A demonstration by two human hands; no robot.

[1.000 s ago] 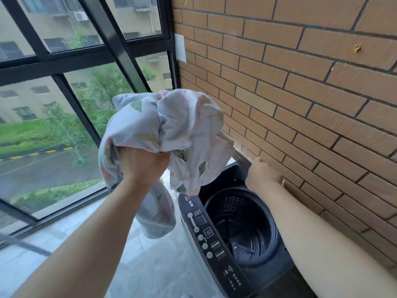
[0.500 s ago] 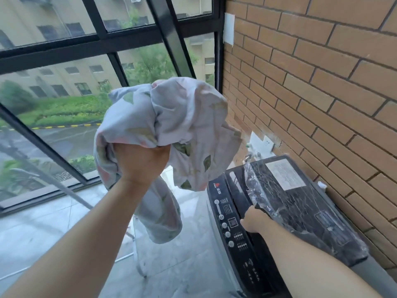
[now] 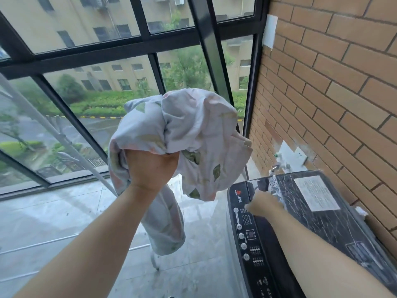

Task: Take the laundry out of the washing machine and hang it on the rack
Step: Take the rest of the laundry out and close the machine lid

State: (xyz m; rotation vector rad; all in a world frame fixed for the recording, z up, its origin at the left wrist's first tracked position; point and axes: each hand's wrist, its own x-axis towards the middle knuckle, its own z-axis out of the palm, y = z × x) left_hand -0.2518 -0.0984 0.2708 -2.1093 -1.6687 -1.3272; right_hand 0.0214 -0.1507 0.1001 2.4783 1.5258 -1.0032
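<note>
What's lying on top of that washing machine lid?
On the closed lid lie a white paper label and crinkled clear plastic film; the right hand rests at its front edge. The drum beneath is covered, so its contents cannot be seen.

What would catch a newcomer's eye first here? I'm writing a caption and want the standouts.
First, the crumpled white leaf-print cloth, bunched and raised mid-frame in the left hand before the black-framed window. Next, low on the right, the black top-loading washing machine with its lid down, the right hand resting at the lid's front edge, beside the tan brick wall.
</note>
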